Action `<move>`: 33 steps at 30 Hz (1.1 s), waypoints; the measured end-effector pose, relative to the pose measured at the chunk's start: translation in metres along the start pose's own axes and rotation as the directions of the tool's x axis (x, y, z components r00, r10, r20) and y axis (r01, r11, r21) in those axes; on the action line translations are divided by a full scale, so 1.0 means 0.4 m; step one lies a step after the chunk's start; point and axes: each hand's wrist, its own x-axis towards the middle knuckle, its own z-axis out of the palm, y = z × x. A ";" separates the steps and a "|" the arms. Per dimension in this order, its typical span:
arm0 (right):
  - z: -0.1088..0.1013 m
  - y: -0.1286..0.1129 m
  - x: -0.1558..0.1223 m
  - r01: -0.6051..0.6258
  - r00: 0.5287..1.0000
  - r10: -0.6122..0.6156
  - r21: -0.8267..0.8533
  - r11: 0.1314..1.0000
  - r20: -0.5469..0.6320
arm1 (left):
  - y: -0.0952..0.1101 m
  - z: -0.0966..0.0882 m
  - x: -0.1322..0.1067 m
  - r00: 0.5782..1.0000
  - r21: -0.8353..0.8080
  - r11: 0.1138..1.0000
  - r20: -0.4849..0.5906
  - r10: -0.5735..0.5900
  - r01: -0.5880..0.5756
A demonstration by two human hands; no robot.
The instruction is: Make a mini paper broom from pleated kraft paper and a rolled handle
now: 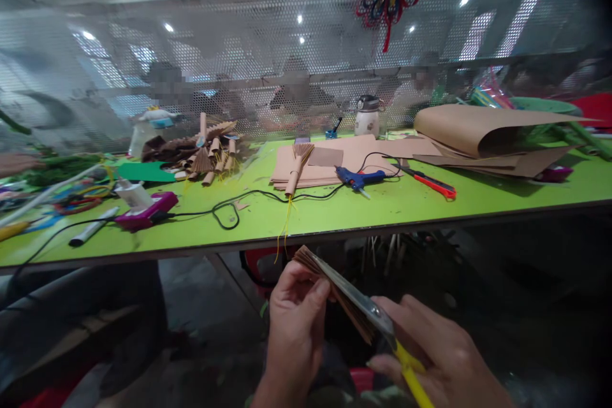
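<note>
My left hand [301,309] pinches a folded strip of pleated brown paper [354,315] between thumb and fingers, in front of the table edge. My right hand [430,344] grips yellow-handled scissors [373,309]. Their metal blades lie along the pleated paper, close to my left thumb; whether they are cutting into it I cannot tell. Above my hands, on the table, lies a small rolled paper piece with a fanned top [297,169] and yellow strings hanging over the edge.
On the green table [258,223] lie a blue glue gun [361,176], a red utility knife [433,185], stacked brown paper sheets [287,166] and a purple power strip [146,211]. Finished-looking paper rolls [215,153] pile up at left. A black cable crosses the table. Someone sits at far left.
</note>
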 end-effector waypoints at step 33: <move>0.001 0.001 0.017 -0.116 0.972 0.091 0.105 0.988 0.217 | -0.008 0.004 -0.006 0.998 0.016 0.998 -0.023 -0.053 0.054</move>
